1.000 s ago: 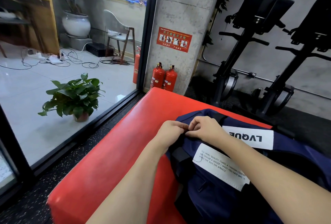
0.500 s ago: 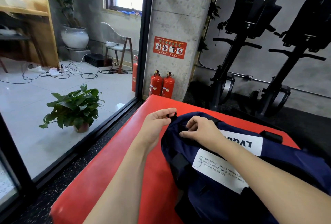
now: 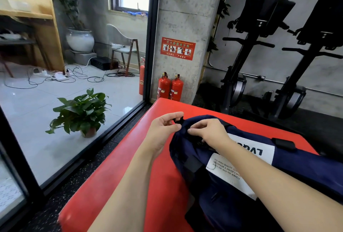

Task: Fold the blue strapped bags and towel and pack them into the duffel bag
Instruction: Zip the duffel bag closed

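Duffel bag (image 3: 232, 176): navy fabric, two white printed labels, black straps; lay on the red padded mat (image 3: 130, 166), its near end bunched up directly under the fingers of both hands.

Zipper pull (image 3: 177, 120): small, black; sat at the bag's end, pinched between thumb and forefinger of the left hand (image 3: 163, 129). Remaining left fingers were curled loosely behind the pinch, clear of the fabric.

Right hand (image 3: 207, 129): just beside the left fingertips, thumb and forefinger pressed together on a fold of the bag's fabric by the zipper line; other fingers curled onto the bag top. Whether the zipper was closed beneath the palm could not be told.

Black strap pad (image 3: 284, 143): on the bag, well beyond the right wrist.

Two fire extinguishers (image 3: 169, 88): red, upright, past the fingertips at the foot of a concrete pillar (image 3: 185, 18).

Potted plant (image 3: 81, 111): on pale floor tiles, well left of the left fingers, behind glass.

Exercise machines (image 3: 259, 46): black, far beyond the right fingers.
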### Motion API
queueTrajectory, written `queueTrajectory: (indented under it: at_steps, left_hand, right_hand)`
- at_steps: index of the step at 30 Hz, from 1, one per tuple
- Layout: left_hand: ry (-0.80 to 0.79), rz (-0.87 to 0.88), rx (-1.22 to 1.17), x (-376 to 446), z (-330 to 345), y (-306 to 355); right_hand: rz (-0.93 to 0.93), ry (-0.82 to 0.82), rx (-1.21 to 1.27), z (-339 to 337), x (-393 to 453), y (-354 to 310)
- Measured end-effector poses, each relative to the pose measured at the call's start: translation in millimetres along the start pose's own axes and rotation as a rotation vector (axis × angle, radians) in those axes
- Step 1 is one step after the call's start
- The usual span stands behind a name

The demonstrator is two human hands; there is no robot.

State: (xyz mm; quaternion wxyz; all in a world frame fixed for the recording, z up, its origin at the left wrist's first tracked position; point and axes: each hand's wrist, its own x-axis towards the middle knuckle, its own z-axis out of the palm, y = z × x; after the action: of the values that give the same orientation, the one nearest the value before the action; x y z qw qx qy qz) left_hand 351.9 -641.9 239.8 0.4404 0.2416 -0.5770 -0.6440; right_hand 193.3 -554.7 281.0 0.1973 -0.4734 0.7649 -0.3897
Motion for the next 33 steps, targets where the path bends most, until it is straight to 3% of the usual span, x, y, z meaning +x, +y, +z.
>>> queueTrajectory:
  at_steps: [5, 14, 20, 26, 28, 33]
  left_hand:
    - [-0.027, 0.062, 0.168, -2.9, 4.7, 3.5]
    - [-0.084, 0.234, 0.886, -1.7, 19.9, 5.6]
    - [0.040, 0.318, 0.968, 3.6, 23.4, 2.3]
    - [0.143, 0.221, 0.952, 2.5, 12.4, -7.2]
    - [0.123, 0.249, 1.011, -2.8, 19.6, 0.4]
    - [-0.096, 0.434, 1.169, -18.9, 49.8, 19.2]
  right_hand:
    - [0.081, -0.012, 0.166, -3.6, -1.0, 3.0]
    - [0.067, -0.011, 0.293, -13.1, -12.5, -2.7]
    - [0.054, 0.012, 0.218, -22.9, -20.8, -6.0]
    - [0.106, -0.006, 0.076, -51.4, -29.1, 4.3]
    - [0.090, 0.001, 0.055, -59.2, -34.9, 4.3]
    - [0.055, 0.045, 0.054, -66.0, -43.0, -6.8]
